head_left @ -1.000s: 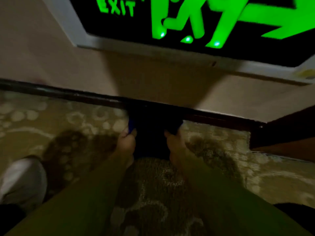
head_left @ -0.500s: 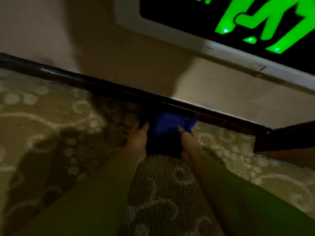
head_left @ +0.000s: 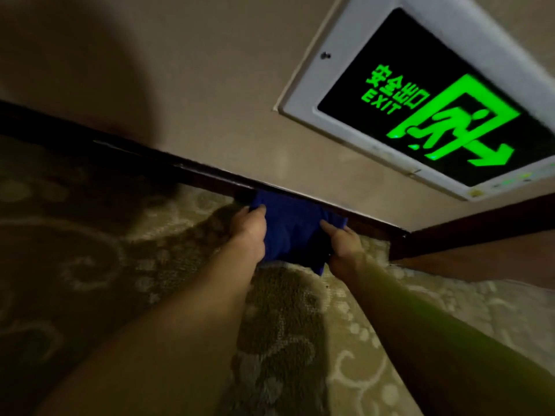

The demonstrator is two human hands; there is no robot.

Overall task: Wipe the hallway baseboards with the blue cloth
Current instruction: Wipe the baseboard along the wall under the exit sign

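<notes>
While both hands pinch the soft, deep-blue cloth (head_left: pixel 289 228) by its two sides, the cloth hangs spread between them with its upper edge pressed against the dark, glossy wooden baseboard (head_left: pixel 156 163) where the beige wall meets the patterned olive carpet (head_left: pixel 90 265). The left hand (head_left: pixel 250 229) holds the cloth's left edge, thumb on top, and the right hand (head_left: pixel 344 247) grips the right edge lower down, fingers curled under the fabric; neither is free.

What matters for the wipe is the baseboard's long axis: it runs diagonally, rising to the upper left of the cloth and dropping to the lower right, where it meets an inside corner (head_left: pixel 401 235) close beside the right hand. Judging by that, almost no run remains on the right, while a long, shadowed stretch lies to the left. The left hand sits nearer that open stretch, so it would likely lead a stroke along the board. A lit green exit sign (head_left: pixel 435 115) is set in the wall above the baseboard, well apart from the cloth.
</notes>
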